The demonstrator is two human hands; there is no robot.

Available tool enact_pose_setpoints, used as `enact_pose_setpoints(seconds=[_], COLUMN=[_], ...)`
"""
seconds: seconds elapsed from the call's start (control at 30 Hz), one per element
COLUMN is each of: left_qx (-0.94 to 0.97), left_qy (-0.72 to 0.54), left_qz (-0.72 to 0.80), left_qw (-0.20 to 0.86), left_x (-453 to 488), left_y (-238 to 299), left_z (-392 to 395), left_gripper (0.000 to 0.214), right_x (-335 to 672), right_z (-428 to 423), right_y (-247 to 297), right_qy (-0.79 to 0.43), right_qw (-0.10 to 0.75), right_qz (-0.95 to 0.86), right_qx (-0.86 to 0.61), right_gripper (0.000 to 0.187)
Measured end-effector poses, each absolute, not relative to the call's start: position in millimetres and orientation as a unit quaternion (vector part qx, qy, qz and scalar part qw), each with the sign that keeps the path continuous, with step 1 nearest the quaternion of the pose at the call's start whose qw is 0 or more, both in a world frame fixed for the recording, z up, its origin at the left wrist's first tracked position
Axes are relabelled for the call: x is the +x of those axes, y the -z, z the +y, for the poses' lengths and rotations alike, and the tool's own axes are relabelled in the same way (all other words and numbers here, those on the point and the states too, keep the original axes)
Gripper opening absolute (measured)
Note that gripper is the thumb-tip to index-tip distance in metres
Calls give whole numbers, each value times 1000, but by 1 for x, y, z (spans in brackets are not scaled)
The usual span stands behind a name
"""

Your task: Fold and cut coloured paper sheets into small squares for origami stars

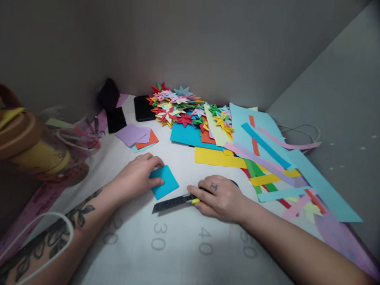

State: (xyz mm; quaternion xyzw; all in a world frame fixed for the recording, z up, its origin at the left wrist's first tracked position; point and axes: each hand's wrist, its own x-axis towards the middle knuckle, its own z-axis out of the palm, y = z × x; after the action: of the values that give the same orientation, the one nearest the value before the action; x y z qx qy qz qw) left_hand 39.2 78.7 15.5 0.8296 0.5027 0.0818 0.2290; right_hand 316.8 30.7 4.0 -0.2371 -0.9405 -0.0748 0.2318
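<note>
A small blue paper square (169, 182) lies at the middle of the white sheet, one corner toward me. My left hand (143, 170) pinches its left side, the thumb on top and the other fingers partly hidden behind. Just to the right, my right hand (220, 196) is closed around a utility knife (175, 203) with a dark blade and a bit of yellow at the handle. The blade points left and lies near the square's lower edge; whether they touch is unclear. Most of the knife's handle is under my palm.
Folded paper stars (176, 106) are heaped at the back, with a black phone (144, 108) beside them. Purple and orange squares (134, 134) lie behind my left hand. Coloured strips and sheets (273, 175) spread at right. A lidded cup (41, 148) stands at left, near small scissors (97, 126).
</note>
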Motion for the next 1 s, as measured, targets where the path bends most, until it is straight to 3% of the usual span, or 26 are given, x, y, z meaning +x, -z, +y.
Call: enact_pose_setpoints(seconds=[0.1, 0.27, 0.4, 0.47, 0.53, 0.6, 0.67, 0.8, 1.0], left_qx=[800, 796, 801, 799, 817, 863, 904, 914, 877], left_qy=[-56, -50, -157, -267, -320, -253, -117, 25, -21], left_qz=[546, 546, 517, 501, 476, 434, 393, 401, 458], left_qw=[244, 254, 259, 196, 61, -65, -116, -57, 145], left_x=[37, 43, 47, 47, 45, 44, 44, 47, 41], left_y=[-16, -19, -23, -27, -30, -31, -32, -35, -30], left_z=[80, 82, 77, 72, 67, 65, 65, 66, 76], left_gripper=[39, 24, 14, 18, 19, 20, 19, 15, 34], right_x=[325, 331, 329, 327, 326, 326, 328, 337, 349], right_z=[40, 49, 48, 46, 43, 41, 41, 46, 60], right_y=[-2, -2, -1, -2, -4, -6, -8, -9, 0], right_qy=[87, 90, 91, 89, 90, 96, 105, 119, 142], right_qw=[230, 189, 204, 221, 233, 240, 244, 243, 221], right_qz=[-933, -937, -939, -940, -942, -943, -942, -934, -914], right_qx=[-262, -280, -262, -243, -224, -211, -206, -234, -311], right_gripper=[30, 30, 30, 32, 34, 35, 35, 32, 29])
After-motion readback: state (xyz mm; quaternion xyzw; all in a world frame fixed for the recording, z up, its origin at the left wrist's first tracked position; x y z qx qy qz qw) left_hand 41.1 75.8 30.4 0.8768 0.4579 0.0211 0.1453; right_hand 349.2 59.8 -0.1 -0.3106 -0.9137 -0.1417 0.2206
